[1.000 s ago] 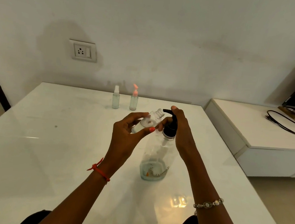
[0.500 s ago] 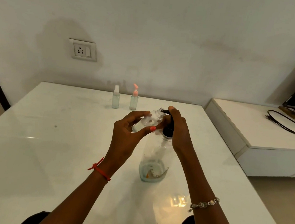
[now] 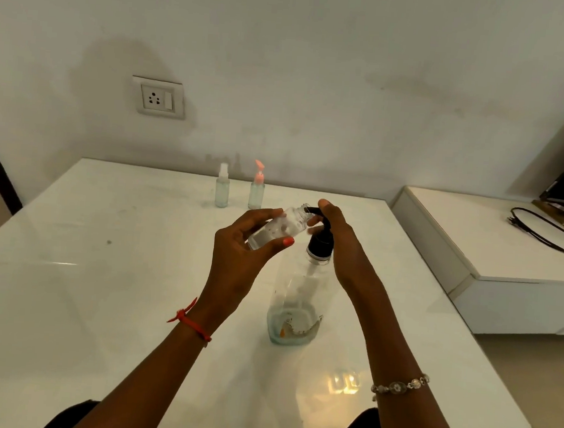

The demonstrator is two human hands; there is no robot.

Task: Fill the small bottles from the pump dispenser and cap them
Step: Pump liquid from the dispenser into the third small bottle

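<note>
Uncapped small bottle held tilted at the pump spout, centre frame.
The left hand (image 3: 240, 254) grips the small bottle (image 3: 277, 228), its mouth at the spout. The right hand (image 3: 339, 242) curls over the black head of the pump dispenser (image 3: 300, 303). It stands on the white worktop (image 3: 98, 300), nearer the right edge. A white-capped bottle (image 3: 222, 189) and a pink-capped bottle (image 3: 257, 188) stand near the far edge.

dispenser (image 3: 295, 302) clr, pump (image 3: 320, 242) blk | table (image 3: 98, 300) wht | far btl (image 3: 256, 191) pink-top (wrist thread (image 3: 191, 323) red)
</note>
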